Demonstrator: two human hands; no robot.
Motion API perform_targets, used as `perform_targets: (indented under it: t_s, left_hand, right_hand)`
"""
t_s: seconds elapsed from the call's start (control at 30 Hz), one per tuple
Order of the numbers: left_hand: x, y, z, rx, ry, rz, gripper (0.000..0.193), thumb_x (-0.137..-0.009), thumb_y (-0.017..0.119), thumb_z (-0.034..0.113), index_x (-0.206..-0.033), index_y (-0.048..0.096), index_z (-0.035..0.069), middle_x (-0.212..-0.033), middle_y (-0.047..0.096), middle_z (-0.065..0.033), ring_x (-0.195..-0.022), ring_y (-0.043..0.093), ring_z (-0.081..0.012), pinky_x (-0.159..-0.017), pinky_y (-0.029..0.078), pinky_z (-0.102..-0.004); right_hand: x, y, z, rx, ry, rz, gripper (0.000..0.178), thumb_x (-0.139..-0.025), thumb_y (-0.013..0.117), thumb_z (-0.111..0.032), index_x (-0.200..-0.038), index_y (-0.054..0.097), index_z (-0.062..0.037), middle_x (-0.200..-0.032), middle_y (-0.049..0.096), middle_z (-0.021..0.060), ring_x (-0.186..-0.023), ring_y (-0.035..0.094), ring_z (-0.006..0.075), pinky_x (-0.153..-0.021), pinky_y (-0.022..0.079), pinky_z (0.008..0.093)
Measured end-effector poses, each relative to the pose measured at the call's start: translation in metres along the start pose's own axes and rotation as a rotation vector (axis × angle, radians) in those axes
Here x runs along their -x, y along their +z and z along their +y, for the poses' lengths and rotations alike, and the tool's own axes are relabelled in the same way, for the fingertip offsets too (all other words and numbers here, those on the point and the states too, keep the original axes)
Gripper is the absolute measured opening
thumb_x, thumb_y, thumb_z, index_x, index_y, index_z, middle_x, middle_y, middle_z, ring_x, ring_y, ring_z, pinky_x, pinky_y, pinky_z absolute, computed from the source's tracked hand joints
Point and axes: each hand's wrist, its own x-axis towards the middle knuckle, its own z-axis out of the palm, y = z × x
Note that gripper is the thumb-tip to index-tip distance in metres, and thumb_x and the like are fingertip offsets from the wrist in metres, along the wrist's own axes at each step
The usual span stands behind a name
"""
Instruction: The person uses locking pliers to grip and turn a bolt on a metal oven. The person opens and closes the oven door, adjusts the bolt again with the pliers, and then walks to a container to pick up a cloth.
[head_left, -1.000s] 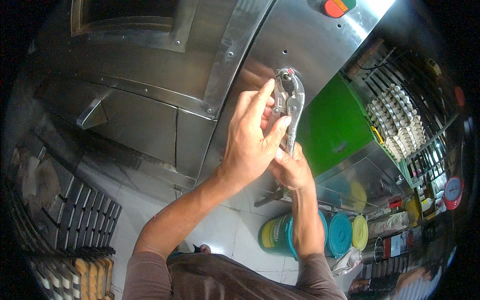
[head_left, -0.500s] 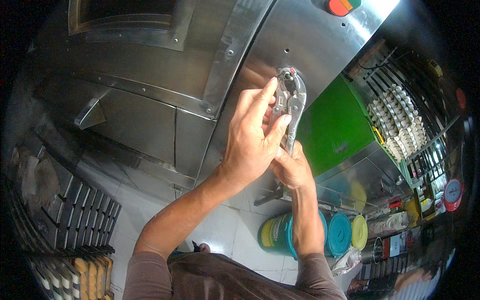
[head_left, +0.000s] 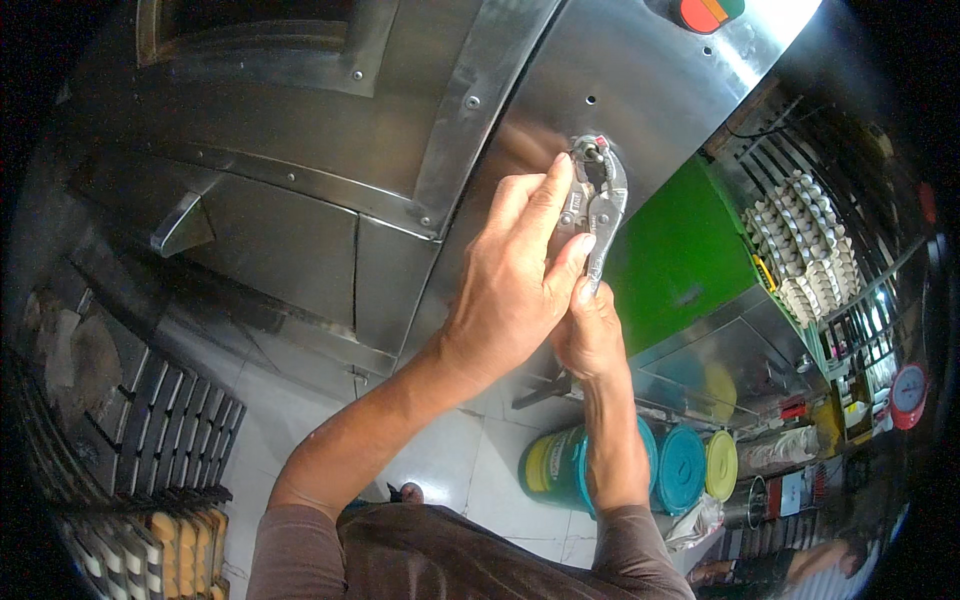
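Observation:
A pair of grey metal locking pliers (head_left: 603, 215) points upward against a stainless steel machine panel (head_left: 655, 95). Its jaws are around or right beside a small round fitting (head_left: 593, 153) on that panel; how firmly they bite cannot be made out. My left hand (head_left: 505, 270) lies along the pliers' left side, index finger stretched toward the jaws and thumb across the handles. Below it, my right hand (head_left: 592, 335) grips the lower handle end, its thumb pointing up. The left hand hides part of the handles and some right-hand fingers.
A red-and-green switch (head_left: 708, 12) sits above on the panel. To the right are a green-topped cabinet (head_left: 670, 265), stacked egg trays (head_left: 805, 245) and lidded buckets (head_left: 680, 470). Metal racks (head_left: 180, 430) stand at lower left. Another person (head_left: 800, 565) is at lower right.
The pliers and both hands appear slightly farther right, along with the panel, as the view shifts. My right thumb has moved up the handle, closer to my left thumb.

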Motion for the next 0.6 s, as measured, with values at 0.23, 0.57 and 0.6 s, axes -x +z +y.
perform_targets:
  t_s: [0.23, 0.57, 0.6]
  left_hand:
    - [0.001, 0.000, 0.001, 0.003, -0.004, -0.023, 0.070, -0.084, 0.076, 0.002, -0.148, 0.047, 0.000, -0.114, 0.058, -0.0135, -0.088, 0.061, -0.0210, -0.078, 0.054, -0.0320]
    - [0.005, 0.005, 0.005, 0.014, -0.025, -0.044, 0.079, -0.081, 0.079, 0.004, -0.150, 0.042, -0.003, -0.117, 0.057, -0.0133, -0.090, 0.056, -0.0208, -0.080, 0.052, -0.0330]
    - [0.005, 0.006, 0.005, 0.023, -0.035, -0.043, 0.079, -0.080, 0.079, 0.004, -0.150, 0.042, -0.003, -0.118, 0.057, -0.0133, -0.090, 0.056, -0.0207, -0.080, 0.052, -0.0328]
  right_hand:
    - [0.003, -0.006, -0.011, 0.066, 0.057, -0.010, 0.055, -0.099, 0.059, -0.051, -0.114, 0.064, 0.0018, -0.106, 0.069, 0.0125, -0.093, 0.069, 0.0246, -0.078, 0.059, 0.0432]
    - [0.005, -0.022, -0.063, 0.258, 0.223, -0.071, 0.057, -0.098, 0.059, -0.054, -0.099, 0.066, 0.0025, -0.083, 0.067, 0.0118, -0.071, 0.067, 0.0214, -0.063, 0.055, 0.0321]
    - [0.005, -0.023, -0.068, 0.270, 0.243, -0.078, 0.058, -0.098, 0.059, -0.055, -0.099, 0.066, 0.0027, -0.083, 0.067, 0.0118, -0.071, 0.067, 0.0211, -0.063, 0.055, 0.0319]
